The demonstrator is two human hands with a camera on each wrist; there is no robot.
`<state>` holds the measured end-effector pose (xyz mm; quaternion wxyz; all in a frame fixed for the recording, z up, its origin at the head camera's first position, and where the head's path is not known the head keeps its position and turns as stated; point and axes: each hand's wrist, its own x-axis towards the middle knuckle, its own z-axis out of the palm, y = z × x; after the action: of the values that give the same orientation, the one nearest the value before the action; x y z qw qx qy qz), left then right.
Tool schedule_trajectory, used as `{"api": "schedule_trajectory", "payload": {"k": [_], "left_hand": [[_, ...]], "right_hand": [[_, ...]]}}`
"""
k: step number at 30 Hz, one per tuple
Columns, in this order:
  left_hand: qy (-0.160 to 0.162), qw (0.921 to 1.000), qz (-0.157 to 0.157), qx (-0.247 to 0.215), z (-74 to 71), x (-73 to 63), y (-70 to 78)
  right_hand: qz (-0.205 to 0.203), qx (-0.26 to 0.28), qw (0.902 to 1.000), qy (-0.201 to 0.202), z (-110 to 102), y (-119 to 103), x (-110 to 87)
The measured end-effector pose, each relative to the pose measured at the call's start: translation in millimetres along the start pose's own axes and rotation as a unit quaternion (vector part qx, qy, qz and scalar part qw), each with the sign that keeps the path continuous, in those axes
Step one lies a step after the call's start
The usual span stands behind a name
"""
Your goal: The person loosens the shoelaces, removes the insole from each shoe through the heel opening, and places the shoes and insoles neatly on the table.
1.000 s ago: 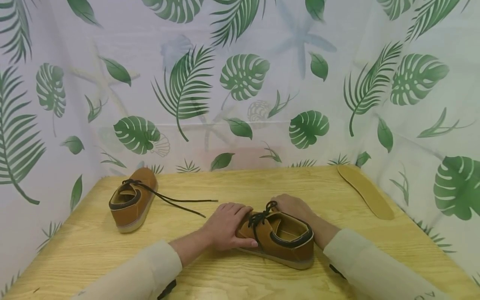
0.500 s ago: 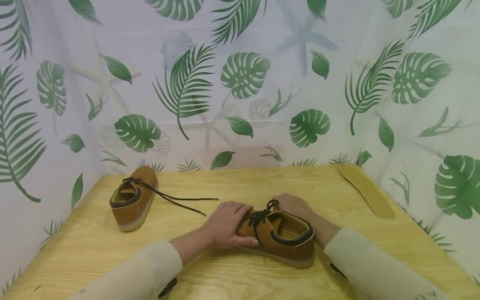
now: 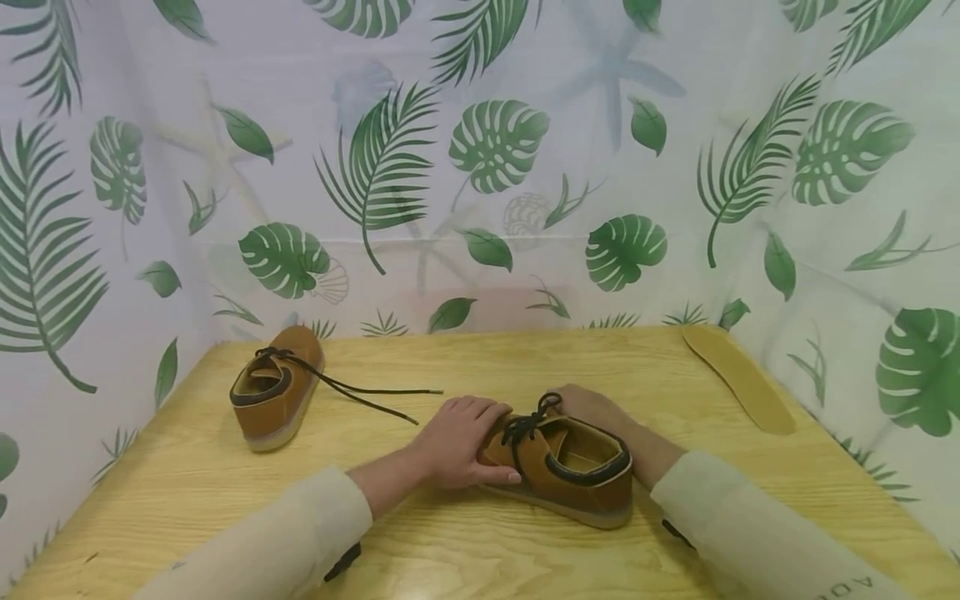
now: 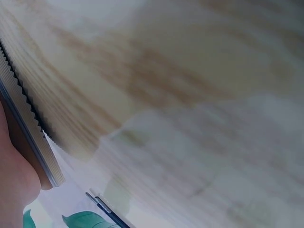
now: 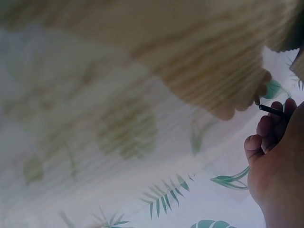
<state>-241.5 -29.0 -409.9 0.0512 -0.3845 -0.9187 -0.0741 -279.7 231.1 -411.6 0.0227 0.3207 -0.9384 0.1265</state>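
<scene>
In the head view, a brown leather shoe [image 3: 600, 498] with a dark collar lies at the middle front, toe angled left and away. My left hand [image 3: 459, 443] grips its toe, thumb along the near side and fingers over the far side. Beyond the shoe, my right hand [image 3: 592, 410] is partly covered by the laced front and has curled fingers. The black shoelace [image 3: 527, 427] is looped over the tongue and reaches that hand. From the right wrist, a dark lace end [image 5: 270, 110] pokes out of the curled fingers. The ribbed sole [image 4: 35, 133] shows beside my left hand in the left wrist view.
A second brown shoe [image 3: 261, 420] stands at the back left, its two long lace ends [image 3: 375, 391] trailing right across the wooden table [image 3: 465, 554]. One tan insole [image 3: 742, 385] lies at the back right edge. A leaf-patterned curtain [image 3: 525, 275] encloses the back and sides.
The head view has shifted slightly, so everything sits a little further right and higher. Both hands and the shoe keep the same places relative to each other.
</scene>
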Motion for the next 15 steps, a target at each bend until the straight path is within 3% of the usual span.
{"api": "schedule_trajectory", "payload": {"k": [3,15], "left_hand": [[0.000,1.0000,-0.003,0.000,0.8,-1.2,-0.8],[0.001,0.9996,0.002,-0.027,-1.4,-1.6,-1.4]], "right_hand": [[0.024,0.000,0.9997,-0.008,1.7,-1.2,1.1],[-0.022,-0.072,0.9971,0.008,-0.7,-0.6,-3.3]]}}
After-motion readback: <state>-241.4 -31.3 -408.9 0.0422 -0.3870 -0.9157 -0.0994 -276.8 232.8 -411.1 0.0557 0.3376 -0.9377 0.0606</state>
